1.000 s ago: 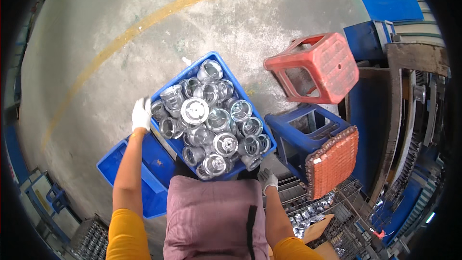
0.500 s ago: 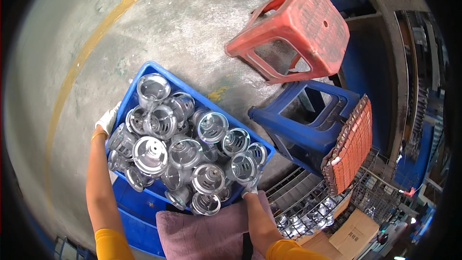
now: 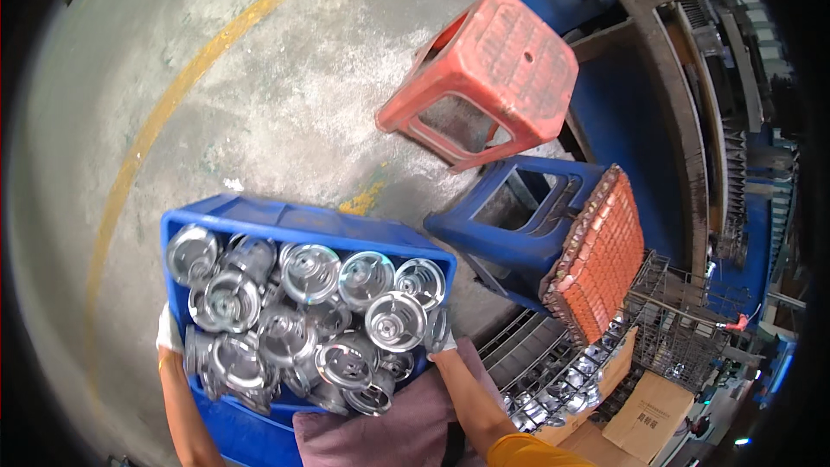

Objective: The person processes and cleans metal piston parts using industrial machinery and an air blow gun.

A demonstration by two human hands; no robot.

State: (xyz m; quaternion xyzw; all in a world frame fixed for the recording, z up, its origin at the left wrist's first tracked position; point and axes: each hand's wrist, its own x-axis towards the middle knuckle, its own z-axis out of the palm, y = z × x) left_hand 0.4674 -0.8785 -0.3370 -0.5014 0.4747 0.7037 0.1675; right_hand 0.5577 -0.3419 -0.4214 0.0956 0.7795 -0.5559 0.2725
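A blue plastic crate (image 3: 303,218) is tipped toward me, its far wall raised. Inside lie several clear, cup-like plastic parts (image 3: 287,334) with round rims and slots, piled at different angles. In a white glove, my left hand (image 3: 170,330) grips the crate's left end; its fingers are partly hidden. On the right end, my gloved right hand (image 3: 444,344) holds the crate, partly covered by a clear part. The crate's near edge hangs over another blue crate (image 3: 246,443) and beside the purple cloth (image 3: 372,441) on my lap.
A red plastic stool (image 3: 510,56) stands beyond, right of the yellow floor line. Closer is a blue stool (image 3: 519,229) topped by an orange woven pad (image 3: 598,255). To the right are a wire basket (image 3: 510,363) with shiny parts and a cardboard box (image 3: 648,415).
Both hands have turned the crate more square to me and tipped its far side up. It sits lower in view, and the clear parts have shifted toward my side.
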